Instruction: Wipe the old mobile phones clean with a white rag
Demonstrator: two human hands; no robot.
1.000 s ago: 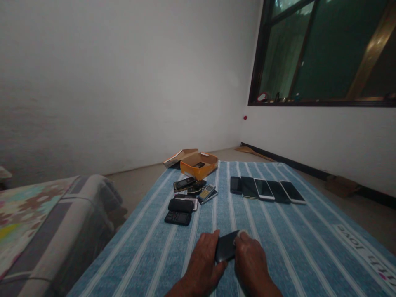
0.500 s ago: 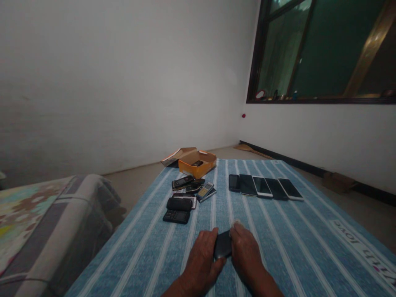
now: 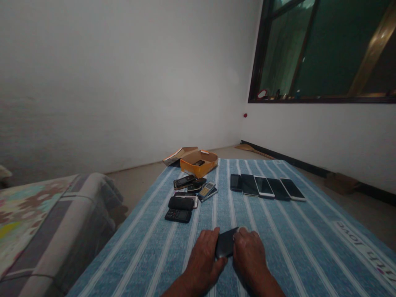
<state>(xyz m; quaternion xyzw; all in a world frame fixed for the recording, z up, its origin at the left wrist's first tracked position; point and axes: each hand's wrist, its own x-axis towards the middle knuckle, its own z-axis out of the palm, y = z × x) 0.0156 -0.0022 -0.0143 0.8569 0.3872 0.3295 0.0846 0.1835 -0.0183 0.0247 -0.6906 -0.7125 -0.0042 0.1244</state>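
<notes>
My left hand point(image 3: 206, 255) is closed around the left edge of a dark mobile phone point(image 3: 225, 243), thumb along its near side. My right hand point(image 3: 250, 251) is curled at the phone's right end. A small white wad point(image 3: 243, 228), like tissue or cloth, shows at its fingertips, pressed against the phone's edge. Beyond my left hand lies a loose pile of older phones, among them a black keypad phone point(image 3: 178, 215) and a silver keypad phone point(image 3: 207, 189). Several touchscreen phones, including a white-framed one point(image 3: 264, 187), lie in a row at the right.
An open orange cardboard box point(image 3: 198, 169) with a phone inside stands at the far left of the blue striped cloth point(image 3: 148, 247). To the left is a bed or seat with a draped cover point(image 3: 83, 218). A window point(image 3: 321, 49) is set in the right wall.
My right hand has shifted slightly right along the phone and its fingers are more curled. More of the phone's upper surface shows. My left hand keeps its hold.
</notes>
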